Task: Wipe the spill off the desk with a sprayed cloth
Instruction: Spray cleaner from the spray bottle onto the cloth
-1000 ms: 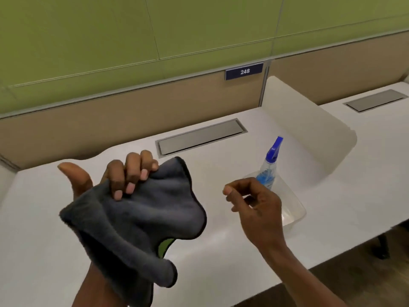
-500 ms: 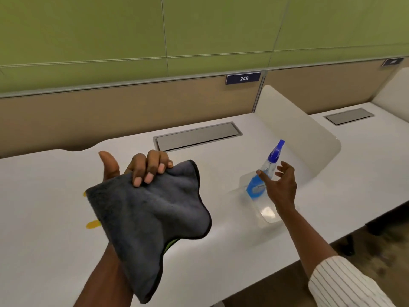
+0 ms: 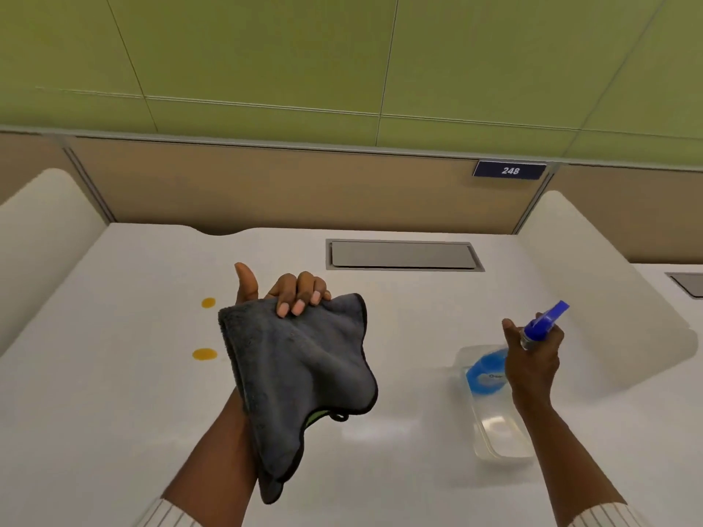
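Worktop (image 3: pixel 114 412) carries two yellow spill (image 3: pixel 204 353) spots, just left of the cloth (image 3: pixel 300 378). Left hand (image 3: pixel 281 294) palm-up, fingers pinching cloth's top edge, rest draped over forearm. Right hand (image 3: pixel 532 359), right of cloth, fingers wrapped round bottle (image 3: pixel 490 378) neck. I'd aim the nozzle at the cloth's middle, spray there, not onto the worktop.

Single head-worn view, looking forward and down, close over the desk (image 3: pixel 114 431).

Sleeves: white with thin dark pinstripes, pushed up both forearms.
Forearms: bare.
Hands: bare, no rings or watch.
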Available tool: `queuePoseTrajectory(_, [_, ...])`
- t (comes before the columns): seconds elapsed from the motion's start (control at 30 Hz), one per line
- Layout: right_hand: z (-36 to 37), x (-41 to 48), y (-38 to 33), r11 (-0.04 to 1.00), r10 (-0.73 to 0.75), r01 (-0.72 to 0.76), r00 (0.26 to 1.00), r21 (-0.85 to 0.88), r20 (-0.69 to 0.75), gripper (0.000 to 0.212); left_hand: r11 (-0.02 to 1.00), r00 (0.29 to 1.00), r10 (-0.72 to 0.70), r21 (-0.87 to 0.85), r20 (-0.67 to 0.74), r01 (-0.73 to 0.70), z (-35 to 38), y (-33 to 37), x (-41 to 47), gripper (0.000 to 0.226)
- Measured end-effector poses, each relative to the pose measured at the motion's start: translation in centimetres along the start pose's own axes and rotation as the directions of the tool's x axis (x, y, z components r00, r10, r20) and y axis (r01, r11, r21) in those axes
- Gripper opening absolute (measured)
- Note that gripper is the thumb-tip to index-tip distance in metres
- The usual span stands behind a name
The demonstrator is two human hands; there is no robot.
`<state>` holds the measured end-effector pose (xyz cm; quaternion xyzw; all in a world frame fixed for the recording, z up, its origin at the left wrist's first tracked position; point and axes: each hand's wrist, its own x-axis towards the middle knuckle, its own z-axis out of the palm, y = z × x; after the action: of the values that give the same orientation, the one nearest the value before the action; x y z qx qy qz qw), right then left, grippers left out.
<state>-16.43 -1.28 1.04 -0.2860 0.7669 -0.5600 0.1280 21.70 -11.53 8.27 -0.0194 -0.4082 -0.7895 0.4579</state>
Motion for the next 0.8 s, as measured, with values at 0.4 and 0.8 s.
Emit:
queuePoseTrajectory(0.4, [-2.0,-1.7,-7.0,0.923,-0.385,0.384,0.92,0.031,0.069,0.043,0.999,0.992,0.036,-0.022,-0.12,-0.039,-1.5,-0.4,0.7,0.078])
queuePoseTrajectory(0.8, [4.3,-11.6,-15.8,0.829,-0.552,0.395,0.47,0.395,0.689,0.011,0.997,0.986,0.074,0.005,-0.151,-0.074,-3.6,3.5,1.1,0.077])
